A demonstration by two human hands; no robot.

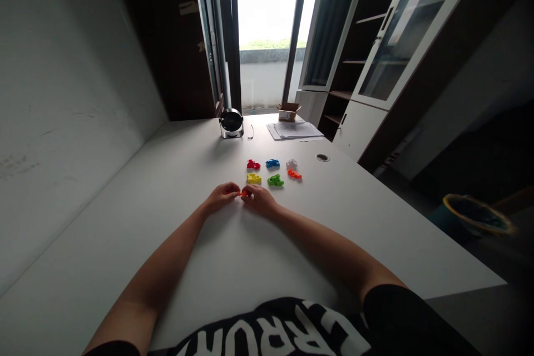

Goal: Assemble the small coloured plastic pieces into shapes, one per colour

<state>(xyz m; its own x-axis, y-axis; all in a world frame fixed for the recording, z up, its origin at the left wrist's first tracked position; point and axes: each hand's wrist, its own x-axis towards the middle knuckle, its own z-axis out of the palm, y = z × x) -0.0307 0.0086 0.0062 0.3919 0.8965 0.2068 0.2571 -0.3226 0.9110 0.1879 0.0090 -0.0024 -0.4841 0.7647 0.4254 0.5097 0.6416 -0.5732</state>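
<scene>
My left hand (222, 196) and my right hand (261, 200) meet above the white desk (175, 222), pinching a small orange plastic piece (242, 193) between their fingertips. Most of that piece is hidden by my fingers. Just beyond my hands lie several chunky coloured plastic puzzle pieces in two rows: red (253, 164), blue (272, 163) and white (291, 163) behind, with yellow (253, 178), green (275, 180) and orange (294, 174) in front. None of them touches my hands.
A small black desk fan (231, 123) stands at the far end of the desk, near a cardboard box (288, 112) and a stack of papers (295, 130). A round cable grommet (322, 157) is set in the desktop. A wall runs along the left side, and glass-fronted cabinets (375, 39) stand at the right.
</scene>
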